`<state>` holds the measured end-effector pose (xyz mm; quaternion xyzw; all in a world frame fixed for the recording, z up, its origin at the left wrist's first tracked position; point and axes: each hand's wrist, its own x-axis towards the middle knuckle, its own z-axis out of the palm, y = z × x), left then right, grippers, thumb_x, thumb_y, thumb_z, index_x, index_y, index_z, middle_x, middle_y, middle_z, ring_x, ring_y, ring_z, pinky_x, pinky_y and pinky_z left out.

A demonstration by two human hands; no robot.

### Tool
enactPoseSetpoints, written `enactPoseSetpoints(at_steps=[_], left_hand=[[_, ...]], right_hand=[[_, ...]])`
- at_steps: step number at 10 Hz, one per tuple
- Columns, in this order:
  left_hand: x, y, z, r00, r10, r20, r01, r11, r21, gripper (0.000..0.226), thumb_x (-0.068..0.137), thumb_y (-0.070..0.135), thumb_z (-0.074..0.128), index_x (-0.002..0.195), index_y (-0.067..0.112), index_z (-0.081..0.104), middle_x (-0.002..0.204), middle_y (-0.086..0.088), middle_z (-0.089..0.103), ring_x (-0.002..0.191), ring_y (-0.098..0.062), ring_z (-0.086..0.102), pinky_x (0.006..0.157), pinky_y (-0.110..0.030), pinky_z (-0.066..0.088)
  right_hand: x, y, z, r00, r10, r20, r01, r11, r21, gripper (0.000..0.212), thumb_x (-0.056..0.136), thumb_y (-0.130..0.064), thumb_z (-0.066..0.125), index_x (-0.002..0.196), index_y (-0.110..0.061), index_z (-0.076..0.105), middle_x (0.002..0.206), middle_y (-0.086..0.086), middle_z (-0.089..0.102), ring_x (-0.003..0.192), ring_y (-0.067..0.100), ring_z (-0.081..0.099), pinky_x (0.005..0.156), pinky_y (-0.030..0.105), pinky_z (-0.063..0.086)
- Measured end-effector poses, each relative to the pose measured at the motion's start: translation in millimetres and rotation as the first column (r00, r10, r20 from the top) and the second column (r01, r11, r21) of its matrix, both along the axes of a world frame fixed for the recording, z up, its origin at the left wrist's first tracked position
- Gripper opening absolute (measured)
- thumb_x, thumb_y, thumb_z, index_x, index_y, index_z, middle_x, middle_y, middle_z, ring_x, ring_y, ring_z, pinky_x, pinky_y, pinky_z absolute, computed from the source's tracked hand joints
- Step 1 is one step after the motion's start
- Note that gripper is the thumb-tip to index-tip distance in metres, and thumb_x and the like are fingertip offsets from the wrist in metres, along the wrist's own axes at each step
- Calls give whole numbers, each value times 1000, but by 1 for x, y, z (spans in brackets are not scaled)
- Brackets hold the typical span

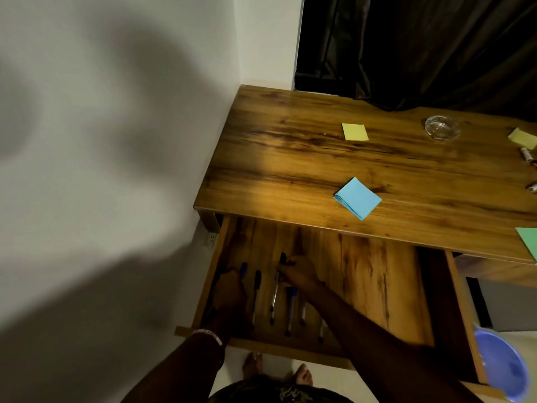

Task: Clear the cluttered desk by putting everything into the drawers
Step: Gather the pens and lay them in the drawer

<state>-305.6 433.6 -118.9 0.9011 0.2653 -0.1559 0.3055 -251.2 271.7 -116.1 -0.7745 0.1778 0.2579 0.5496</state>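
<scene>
Reaching deep into the open drawer [363, 274] — both hands are down among the pens. Left hand [229, 289] sits at the drawer's left wall, fingers curled round a blue-capped pen [243, 269]. Right hand [296, 271] is just right of that, fingertips pinching near the cap end of a black-capped pen [277, 289] that lies along the drawer floor. Between them lies another black pen [257, 292], and a blue pen [290, 309] rests just right of the pinched one, with one or two more beside it, too dim to sort out.

The step in hand looks like laying the pens down in a row. To do it well: set each one flat and parallel to the drawer's left wall, let go only once the barrel rests on the wood, and keep them tight to that wall so the right half of the drawer stays free for paper.

Plenty left on the tabletop [290, 158] beyond the drawer — a blue pad [358, 198] nearest the drawer, a yellow pad [354, 131] behind it, a glass dish [442, 128] far right, a green sheet [529, 241] at the right edge. Early going, I'd judge. A second drawer to the right holds a purple bowl [502, 370].
</scene>
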Motion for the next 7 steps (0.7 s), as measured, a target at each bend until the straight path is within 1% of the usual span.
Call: enactPoseSetpoints(at_steps=[1, 2, 3, 4, 5, 6, 7], left_hand=[[1, 2, -6, 999, -39, 29, 39, 999, -2, 33, 102, 28, 37, 108, 4, 59, 105, -12, 65, 92, -23, 65, 86, -29, 52], [1, 4, -10, 997, -83, -3, 83, 996, 16, 28, 102, 23, 38, 112, 4, 57, 105, -11, 65, 91, -21, 64, 84, -30, 53], [1, 6, -16, 991, -128, 32, 126, 991, 52, 25, 97, 18, 48, 118, 6, 55, 109, -10, 63, 98, -24, 62, 81, -26, 47], [-5, 0, -1, 985, -159, 70, 154, 986, 67, 31, 92, 16, 54, 121, 6, 55, 115, -13, 62, 105, -30, 60, 86, -35, 47], [-7, -2, -6, 986, -164, 39, 161, 985, 56, 33, 93, 16, 53, 124, 3, 55, 121, -15, 60, 109, -31, 59, 93, -41, 49], [-6, 1, -8, 985, -161, 69, 159, 987, 35, 30, 94, 13, 52, 121, 2, 57, 121, -15, 59, 109, -31, 58, 93, -41, 48], [-7, 0, -2, 973, -163, 163, 158, 986, 43, 28, 91, 14, 54, 116, 3, 58, 115, -15, 61, 103, -31, 60, 89, -40, 50]], right_hand=[[2, 1, 1, 1000, 7, -3, -7, 1000, -12, 18, 85, -20, 72, 94, -7, 63, 76, 3, 64, 63, 12, 64, 59, 27, 56], [5, 6, 1, 1000, 17, -2, -17, 1000, 0, 10, 86, -14, 70, 87, -13, 60, 77, 5, 63, 64, 14, 63, 64, 31, 56], [10, 13, -5, 999, 39, -2, -39, 999, -26, 15, 85, -13, 71, 74, -16, 60, 74, 8, 65, 62, 15, 63, 65, 35, 57], [15, 21, -8, 999, 39, 3, -39, 999, -35, 13, 83, -13, 73, 89, -6, 64, 78, 12, 66, 59, 14, 62, 53, 27, 53], [20, 28, -9, 999, 47, 5, -47, 998, -50, 19, 82, -13, 74, 96, -6, 63, 82, 14, 68, 56, 13, 62, 50, 25, 53], [23, 32, -11, 998, 69, 14, -68, 994, -83, 19, 82, -17, 75, 92, -7, 61, 77, 10, 67, 50, 9, 59, 43, 21, 48], [28, 37, -15, 998, 61, 14, -59, 993, -102, 22, 82, -19, 75, 96, -7, 64, 84, 12, 69, 60, 16, 64, 52, 28, 54]])
